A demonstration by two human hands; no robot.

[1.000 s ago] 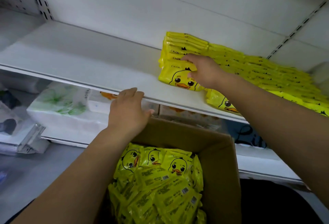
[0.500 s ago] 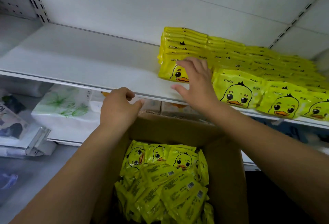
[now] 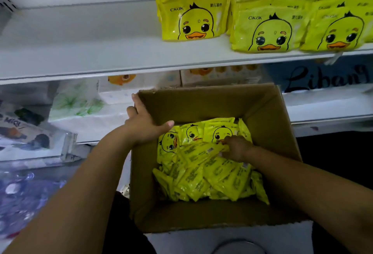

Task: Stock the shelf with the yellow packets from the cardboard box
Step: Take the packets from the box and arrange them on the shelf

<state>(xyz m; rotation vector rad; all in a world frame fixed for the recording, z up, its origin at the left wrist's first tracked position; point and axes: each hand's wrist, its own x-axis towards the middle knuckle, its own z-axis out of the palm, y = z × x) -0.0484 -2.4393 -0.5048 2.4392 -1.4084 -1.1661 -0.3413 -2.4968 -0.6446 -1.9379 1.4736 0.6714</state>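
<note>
Head view, sole view. Item: yellow packets [image 3: 212,175], flat printed pouches with a duck face, heaped loose and overlapping in the bottom of the cardboard box [image 3: 264,104], most lying back side up and a few face up along the far wall. Further stock: shelved packets [image 3: 193,19] standing in rows, face out, on the right part of the shelf [image 3: 90,52]; the left part is bare board. Handling, as judged: light, soft-bodied, with glossy film that is likely slippery, so a pouch will bend and slide rather than hold stiff. It is not fragile. Best taken by a sealed edge or across the flat body between thumb and fingers, several at once if squared together. Left hand [image 3: 145,126]: grips the box's far-left corner, fingers outside the wall and thumb over the rim, steadying it. Right hand [image 3: 238,149]: down inside the box, fingers bent onto the top of the heap at a packet's edge. Whether they have closed on it cannot be told.
</note>
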